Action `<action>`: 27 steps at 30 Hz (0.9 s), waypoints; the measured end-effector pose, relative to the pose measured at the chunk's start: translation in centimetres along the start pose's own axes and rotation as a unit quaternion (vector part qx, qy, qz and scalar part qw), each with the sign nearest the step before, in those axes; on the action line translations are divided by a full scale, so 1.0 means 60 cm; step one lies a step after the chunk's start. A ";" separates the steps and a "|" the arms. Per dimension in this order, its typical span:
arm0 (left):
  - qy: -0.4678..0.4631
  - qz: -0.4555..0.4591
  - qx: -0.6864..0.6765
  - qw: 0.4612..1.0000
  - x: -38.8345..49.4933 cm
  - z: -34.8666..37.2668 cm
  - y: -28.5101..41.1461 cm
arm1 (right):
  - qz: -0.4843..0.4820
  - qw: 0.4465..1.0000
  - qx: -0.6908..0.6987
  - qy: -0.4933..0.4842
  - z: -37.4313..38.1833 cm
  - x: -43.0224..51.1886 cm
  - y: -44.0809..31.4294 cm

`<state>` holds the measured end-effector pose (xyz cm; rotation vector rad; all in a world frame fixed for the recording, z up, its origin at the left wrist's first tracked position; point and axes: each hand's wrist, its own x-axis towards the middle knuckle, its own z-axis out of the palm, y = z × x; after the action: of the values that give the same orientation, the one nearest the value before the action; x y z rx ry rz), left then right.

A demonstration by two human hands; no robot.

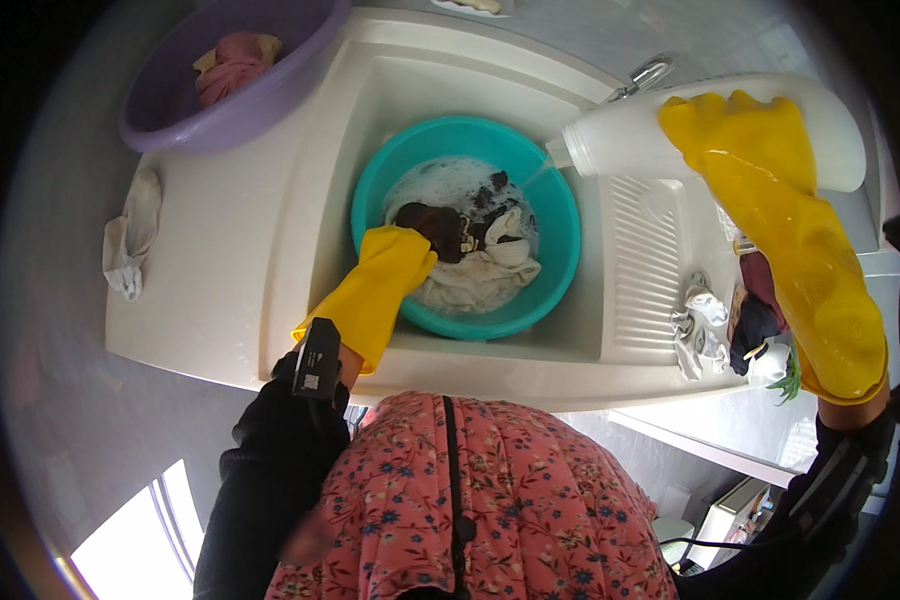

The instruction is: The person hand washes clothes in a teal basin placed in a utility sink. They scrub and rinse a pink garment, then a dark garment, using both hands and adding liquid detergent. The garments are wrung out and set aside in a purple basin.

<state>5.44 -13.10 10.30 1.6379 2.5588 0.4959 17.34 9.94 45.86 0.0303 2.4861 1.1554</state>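
Note:
A teal plastic basin [562, 277] stands in the white sink [585, 330], holding sudsy water with a dark brown cloth item [439, 229] and a white garment [487, 277]. My left hand [390, 262], in a yellow rubber glove, has its fingers closed at the left end of the dark item. In the matching glove, my right hand [750, 142] grips a large whitish plastic bottle [622, 142]. The bottle lies tilted on its side, its mouth over the basin's right rim, and a thin stream runs from it into the water.
A purple basin [165, 135] with a pink cloth [236, 67] stands at the upper left. A white sock [139, 225] hangs at the left edge. The faucet [645, 75] is behind the bottle. White socks [697, 326] and dark cloths [754, 322] lie right of the ribbed washboard [645, 255].

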 end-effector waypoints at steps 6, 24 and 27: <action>-0.034 -0.014 0.010 0.999 0.003 -0.005 0.005 | 0.162 0.985 0.062 -0.014 0.043 -0.076 0.042; -0.085 -0.021 0.032 0.996 0.012 -0.038 0.027 | 0.382 0.171 0.791 0.447 0.277 -0.162 -0.170; -0.095 -0.027 0.023 0.995 0.012 -0.044 0.032 | 0.448 0.180 0.713 0.509 0.364 -0.210 -0.100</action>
<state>6.18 -12.32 13.46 1.5428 2.4851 0.2652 37.71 19.65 33.10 -0.7657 -1.2703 1.0729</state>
